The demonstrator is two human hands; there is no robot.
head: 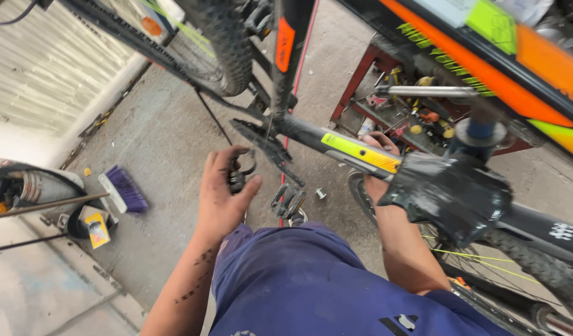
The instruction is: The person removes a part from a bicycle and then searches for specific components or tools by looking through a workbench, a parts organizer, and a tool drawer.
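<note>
— Bicycle (361, 152), black with a yellow-and-orange frame, hangs upside down above a concrete workshop floor (168, 162); what do the hands do?

— Seen from above, the left hand (224, 193) is curled around a small dark part (238, 180) just beside the crank (265, 146), fingers bent over it and thumb pressed against its side. The right hand (377, 168) reaches under the frame tube, fingers wrapped up around it; the tube hides most of the hand.

— And around them?

— A black pedal (289, 200) hangs just below the crank, with a small silver piece (321, 193) on the floor close by. The saddle (451, 193), wrapped in wrinkled black plastic, sits at right, a knobby tyre (541, 264) beneath it. A red tool rack (398, 106) crowded with screwdrivers stands behind the frame. At left, a purple-bristled brush (125, 190) lies on the floor near a yellow box (97, 227). The person's blue trousers (311, 286) fill the lower edge.
</note>
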